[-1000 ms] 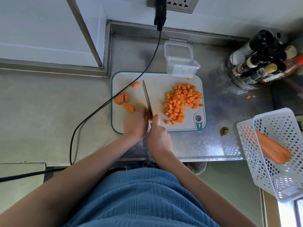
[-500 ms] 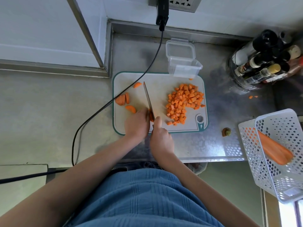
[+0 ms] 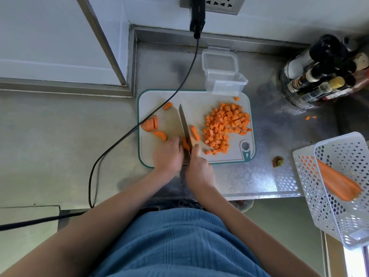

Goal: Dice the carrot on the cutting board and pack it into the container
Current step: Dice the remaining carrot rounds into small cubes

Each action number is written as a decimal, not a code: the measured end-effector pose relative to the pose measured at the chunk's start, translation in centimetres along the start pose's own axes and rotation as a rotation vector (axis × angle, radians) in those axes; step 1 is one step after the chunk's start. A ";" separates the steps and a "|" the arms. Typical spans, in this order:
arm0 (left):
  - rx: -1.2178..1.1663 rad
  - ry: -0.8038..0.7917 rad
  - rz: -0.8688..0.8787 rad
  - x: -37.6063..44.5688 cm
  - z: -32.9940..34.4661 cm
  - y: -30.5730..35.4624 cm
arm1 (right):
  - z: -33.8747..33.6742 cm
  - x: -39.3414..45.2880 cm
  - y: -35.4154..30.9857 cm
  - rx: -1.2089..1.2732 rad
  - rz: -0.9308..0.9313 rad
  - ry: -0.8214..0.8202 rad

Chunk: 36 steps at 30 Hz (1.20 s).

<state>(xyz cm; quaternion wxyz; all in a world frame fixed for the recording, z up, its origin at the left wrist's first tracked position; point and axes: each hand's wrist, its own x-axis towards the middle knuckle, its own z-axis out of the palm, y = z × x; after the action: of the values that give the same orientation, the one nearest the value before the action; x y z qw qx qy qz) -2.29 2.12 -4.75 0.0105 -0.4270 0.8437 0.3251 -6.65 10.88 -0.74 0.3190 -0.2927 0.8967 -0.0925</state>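
- Orange dice [image 3: 226, 127] heaped on the cutting board [image 3: 196, 98] — our container [image 3: 226, 84] waits unfilled behind it.
- Our right hand [image 3: 199, 168] grips the knife [image 3: 184, 124]; our left hand [image 3: 167, 154] pins a carrot piece [image 3: 186, 144].
- Slices [image 3: 150, 124] remain uncut.

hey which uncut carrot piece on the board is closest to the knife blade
The long strip lying just right of the knife blade. The other slices sit farther off, near the cutting board's left edge.

new carrot strip [image 3: 195, 133] lying right of knife [image 3: 184, 124], cut since earlier
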 end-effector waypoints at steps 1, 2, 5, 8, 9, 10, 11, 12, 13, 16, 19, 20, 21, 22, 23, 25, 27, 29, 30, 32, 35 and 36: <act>-0.009 -0.005 0.003 0.0 0.1 -0.1 | -0.1 0.1 0.1 0.003 -0.004 -0.005; -0.017 -0.008 0.006 0.0 0.1 -0.1 | -0.3 0.1 0.2 0.014 -0.010 -0.007; -0.048 -0.039 0.004 0.1 0.0 -0.2 | -1.1 0.0 0.8 0.070 -0.056 0.033; -0.124 -0.103 0.009 0.2 -0.2 -0.5 | -2.6 -0.6 1.1 0.217 -0.079 0.128; -0.165 -0.129 0.024 0.2 -0.2 -0.7 | -3.0 -0.8 1.3 0.269 -0.075 0.162; -0.201 -0.160 0.045 0.1 -0.4 -0.9 | -3.4 -0.9 1.6 0.307 -0.071 0.195; -0.220 -0.198 0.076 0.1 -0.5 -1.3 | -3.7 -0.9 1.9 0.333 -0.067 0.224; -0.213 -0.238 0.118 0.1 -0.8 -1.7 | -3.9 -0.8 2.2 0.353 -0.067 0.248; -0.186 -0.261 0.170 0.1 -1.1 -2.1 | -4.0 -0.7 2.5 0.368 -0.065 0.264; 0.018 -0.086 0.454 0.1 -2.4 -2.9 | -4.4 -0.8 3.3 0.391 -0.045 0.281; 0.243 -0.005 0.810 1.8 -2.4 -3.4 | -4.4 -1.0 3.9 0.397 -0.016 0.291; 0.299 -0.034 0.895 2.6 -2.2 -3.4 | -4.4 -1.1 4.1 0.397 -0.009 0.294; 0.336 -0.061 0.970 3.3 -2.0 -3.2 | -4.3 -1.2 4.2 0.394 -0.001 0.297; 0.375 -0.080 1.022 3.7 -1.9 -2.9 | -4.3 -1.3 4.4 0.388 0.007 0.298; 0.410 -0.078 1.072 4.1 -1.7 -2.7 | -4.2 -1.3 4.5 0.383 0.016 0.298; 0.472 -0.065 1.121 4.3 -1.6 -2.1 | -4.1 -1.5 4.8 0.378 0.031 0.296; 0.438 -0.044 1.136 4.4 -1.5 -1.7 | -4.0 -1.7 5.0 0.382 0.036 0.296; 0.342 -0.015 1.099 4.6 -1.5 -2.0 | -4.0 -1.8 5.2 0.387 0.044 0.295; 0.299 -0.001 1.049 4.6 -1.5 -2.4 | -3.9 -1.9 5.3 0.390 0.048 0.294; 0.249 0.009 0.937 4.5 -1.7 -3.0 | -3.9 -1.8 5.4 0.396 0.055 0.287; 0.233 -0.029 0.844 4.6 -1.5 -3.3 | -3.7 -1.5 5.1 0.400 0.065 0.257; 0.237 -0.037 0.826 4.4 -1.6 -3.3 | -3.6 -1.3 4.8 0.396 0.067 0.240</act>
<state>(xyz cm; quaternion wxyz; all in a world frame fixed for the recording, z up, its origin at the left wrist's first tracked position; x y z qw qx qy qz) -2.28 -3.29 -6.61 -0.0565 -0.0433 0.9750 0.2103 -10.27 15.45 1.06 0.2640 -0.1815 0.9018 -0.2900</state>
